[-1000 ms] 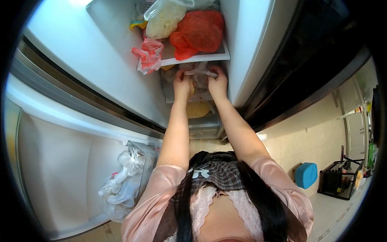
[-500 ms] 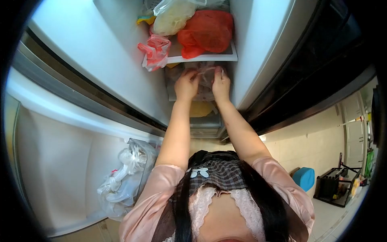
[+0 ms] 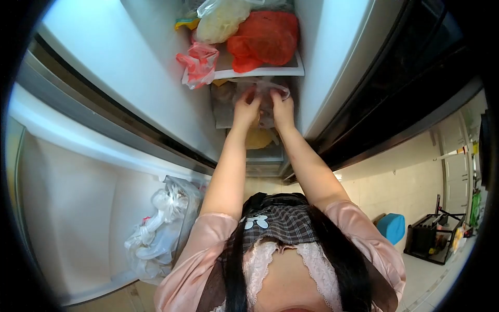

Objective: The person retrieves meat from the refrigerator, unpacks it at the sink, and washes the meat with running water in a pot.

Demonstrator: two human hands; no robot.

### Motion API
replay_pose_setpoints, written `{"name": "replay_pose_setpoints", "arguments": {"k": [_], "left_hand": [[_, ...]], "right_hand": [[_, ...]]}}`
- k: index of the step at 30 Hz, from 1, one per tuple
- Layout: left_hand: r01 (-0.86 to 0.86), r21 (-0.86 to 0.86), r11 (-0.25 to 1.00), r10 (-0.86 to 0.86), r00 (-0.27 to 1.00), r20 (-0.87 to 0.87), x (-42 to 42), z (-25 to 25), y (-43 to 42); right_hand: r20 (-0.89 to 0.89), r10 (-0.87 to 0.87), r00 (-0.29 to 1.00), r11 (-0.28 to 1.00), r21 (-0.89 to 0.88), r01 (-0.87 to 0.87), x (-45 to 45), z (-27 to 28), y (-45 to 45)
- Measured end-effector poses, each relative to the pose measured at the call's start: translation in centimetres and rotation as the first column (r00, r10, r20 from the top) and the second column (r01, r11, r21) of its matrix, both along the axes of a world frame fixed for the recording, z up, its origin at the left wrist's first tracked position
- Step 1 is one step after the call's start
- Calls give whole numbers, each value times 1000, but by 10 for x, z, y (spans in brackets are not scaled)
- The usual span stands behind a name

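Observation:
Both hands reach into the lower part of an open fridge. My left hand [image 3: 246,110] is closed on a thin clear plastic bag [image 3: 265,85], with thumb and fingers in its loose top. Close beside it, my right hand [image 3: 283,110] grips the same bag, and a bag handle loops past its fingertips. What is inside the bag is hard to make out. Beneath the hands lies something round and yellow [image 3: 258,138] on a lower level.
Above the hands, a white-edged shelf [image 3: 260,73] bears a red bag [image 3: 267,39], a pale clear bag [image 3: 222,22] and a pink-white bag [image 3: 199,63]. White bags [image 3: 161,229] fill the open door at left. Fridge walls flank both arms.
My hands have drawn closer together, with the fingers further into the bag's top. The handle that was stretched between them now lies loosely by my right fingertips.

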State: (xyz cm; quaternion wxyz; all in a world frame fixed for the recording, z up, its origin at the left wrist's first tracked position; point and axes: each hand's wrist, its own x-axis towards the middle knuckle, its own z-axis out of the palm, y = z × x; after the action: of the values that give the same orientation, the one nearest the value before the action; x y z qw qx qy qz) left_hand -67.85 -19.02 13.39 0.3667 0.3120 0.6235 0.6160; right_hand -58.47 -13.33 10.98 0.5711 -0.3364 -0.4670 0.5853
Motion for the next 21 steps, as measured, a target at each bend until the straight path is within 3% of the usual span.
{"name": "replay_pose_setpoints", "arguments": {"k": [1, 2, 4, 5, 7, 9, 10, 11, 12, 13, 14, 16, 17, 18, 19, 20, 21], "left_hand": [[17, 1, 1000, -17, 1000, -10, 0, -3, 5], [35, 1, 999, -35, 999, -20, 0, -6, 7], [27, 40, 999, -26, 999, -37, -2, -10, 5], [77, 14, 997, -75, 994, -82, -6, -12, 3], [129, -23, 991, -131, 983, -129, -10, -21, -6], [100, -84, 991, -125, 909, -397, -9, -31, -19], [104, -85, 991, -129, 908, -398, -5, -28, -28], [89, -99, 991, -129, 820, -558, 0, -26, -38], [71, -110, 991, -128, 704, -698, 4, -24, -45], [33, -78, 996, -78, 703, -707, 3, -26, -48], [31, -76, 997, -76, 706, -704, -4, -34, -47], [-70, -263, 962, -24, 941, -337, -18, -46, -44], [-75, -264, 962, -18, 943, -332, -19, -43, -45], [-100, -387, 917, -71, 912, -404, -14, -15, -49], [-133, -500, 856, -135, 875, -464, -11, 1, -51], [-134, -498, 857, -130, 878, -460, -10, -2, -51], [-185, -453, 872, -112, 825, -554, -9, -8, -50]], "right_hand": [[154, 8, 988, 988, 151, -31, 1, 1, -2], [155, 9, 988, 988, 154, -33, 2, 2, -4], [320, -148, 936, 940, 338, 33, 5, 6, -9], [319, -150, 936, 940, 339, 36, 5, 3, -6], [490, -169, 855, 946, 323, 2, 4, -2, -2], [478, -153, 865, 953, 303, 2, 7, -1, -1], [469, -136, 873, 958, 285, -4, 9, 1, 0], [470, -137, 872, 959, 285, -2, 6, -9, 6], [426, -170, 889, 982, 145, 118, 0, -28, 18], [386, -208, 899, 974, -3, 227, -2, -27, 19], [389, -206, 898, 974, -1, 224, -2, -29, 19], [127, -147, 981, 951, -256, 176, 0, 0, 5], [154, -81, 985, 953, -278, 121, 3, 2, 3], [158, -76, 985, 954, -276, 117, 4, 7, -3], [293, -60, 954, 989, -112, 96, 7, 12, -13], [424, -66, 903, 997, 52, 48, 10, 15, -22], [430, -190, 882, 971, 212, 105, 6, -2, -26]]}}
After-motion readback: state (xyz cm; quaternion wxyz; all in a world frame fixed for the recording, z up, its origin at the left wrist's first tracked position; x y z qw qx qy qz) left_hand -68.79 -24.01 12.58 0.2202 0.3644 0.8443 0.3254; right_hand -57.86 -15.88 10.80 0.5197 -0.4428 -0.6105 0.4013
